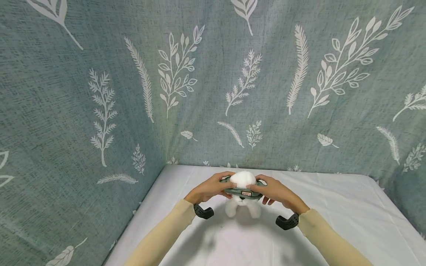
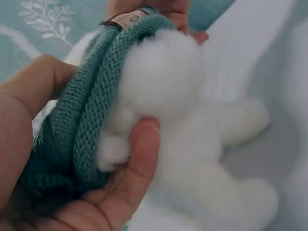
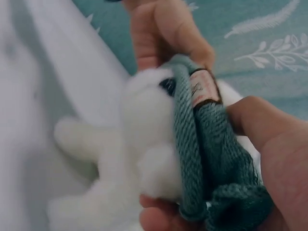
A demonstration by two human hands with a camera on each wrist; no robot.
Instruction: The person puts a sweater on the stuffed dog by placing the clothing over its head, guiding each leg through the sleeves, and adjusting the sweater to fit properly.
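A white plush toy animal [image 1: 242, 203] stands on its legs on the white cloth. Around its head runs a teal knitted band [image 3: 187, 139] with a rolled edge and a small stitched label [image 1: 246, 193] at the front. White plush bulges out above the band. My left hand [image 1: 211, 187] pinches the band at the toy's left side as seen from the head, with one finger against the plush near an ear [image 2: 113, 153]. On the opposite side my right hand [image 1: 279, 193] grips the band, thumb over the knit. A dark eye [image 3: 168, 86] peeks out beside the rolled edge.
White cloth [image 1: 346, 207] covers the table. Teal fabric with white leaf prints [image 1: 213, 92] hangs behind the table and along its left side. Black devices [image 1: 203, 211] are worn at both wrists, below cream sleeves [image 1: 163, 234].
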